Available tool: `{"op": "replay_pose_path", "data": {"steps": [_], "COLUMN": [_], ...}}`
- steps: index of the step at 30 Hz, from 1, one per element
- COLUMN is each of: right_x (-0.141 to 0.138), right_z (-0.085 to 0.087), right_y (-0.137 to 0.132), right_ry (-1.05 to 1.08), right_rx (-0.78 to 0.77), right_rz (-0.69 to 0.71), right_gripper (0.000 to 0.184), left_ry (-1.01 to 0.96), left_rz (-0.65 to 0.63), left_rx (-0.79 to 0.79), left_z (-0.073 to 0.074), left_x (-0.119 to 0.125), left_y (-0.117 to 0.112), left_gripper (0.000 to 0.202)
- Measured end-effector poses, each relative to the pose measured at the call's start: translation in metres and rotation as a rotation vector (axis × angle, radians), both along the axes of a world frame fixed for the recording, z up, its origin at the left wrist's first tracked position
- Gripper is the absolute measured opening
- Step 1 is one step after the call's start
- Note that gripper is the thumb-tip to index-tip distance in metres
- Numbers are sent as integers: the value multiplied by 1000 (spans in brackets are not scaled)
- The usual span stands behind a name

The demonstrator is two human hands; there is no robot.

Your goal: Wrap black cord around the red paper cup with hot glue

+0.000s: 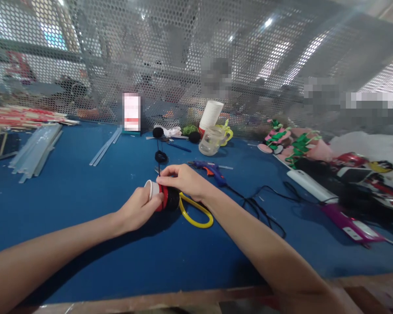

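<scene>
A small paper cup (pixel 154 192) lies on its side over the blue table (pixel 85 183), white inside, with a red band and a black pom-pom against its base. My left hand (pixel 137 211) is closed round the cup from the left. My right hand (pixel 183 179) comes over the top with fingers pinched on the cup's red band, next to a thin black stick that rises from it. A yellow-handled pair of scissors (pixel 196 213) lies just under my right wrist.
A blue glue gun (pixel 211 169) with a black cord lies behind my right hand. Glue sticks (pixel 36 150) are at the left. A stack of paper cups (pixel 210 115), a clear mug (pixel 211 140), pom-poms and craft flowers (pixel 291 146) stand near the mesh wall.
</scene>
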State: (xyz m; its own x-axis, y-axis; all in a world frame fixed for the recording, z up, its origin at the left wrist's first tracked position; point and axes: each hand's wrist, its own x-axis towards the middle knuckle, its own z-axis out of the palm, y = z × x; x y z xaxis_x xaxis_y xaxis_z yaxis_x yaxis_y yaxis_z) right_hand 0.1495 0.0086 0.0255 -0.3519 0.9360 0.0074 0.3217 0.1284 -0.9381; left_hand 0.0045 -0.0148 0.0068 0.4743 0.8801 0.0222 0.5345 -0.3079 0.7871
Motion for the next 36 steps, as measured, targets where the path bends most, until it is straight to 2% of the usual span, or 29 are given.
{"op": "replay_pose_path", "data": {"steps": [3, 8, 11, 15, 18, 24, 36], "right_x": [3, 13, 16, 16, 15, 14, 12], "right_z": [0, 7, 11, 13, 13, 11, 3], "right_y": [-2, -5, -7, -9, -9, -9, -8], "right_ry": [45, 21, 26, 13, -29, -116, -128], "right_rx": [37, 168, 197, 237, 265, 292, 221], "right_rz": [-51, -91, -87, -77, -92, -99, -74], "right_gripper": [21, 22, 22, 21, 20, 20, 22], "left_ry": [-54, -237, -327, -366, -313, -266, -189], "left_rz": [4, 92, 163, 192, 175, 39, -97], "left_rx": [-60, -276, -378, -447, -427, -318, -152], "left_z": [0, 2, 3, 3, 4, 4, 4], "left_x": [0, 1, 2, 3, 3, 1, -5], "left_y": [1, 8, 10, 9, 6, 0, -5], "left_gripper": [23, 23, 22, 22, 22, 25, 28]}}
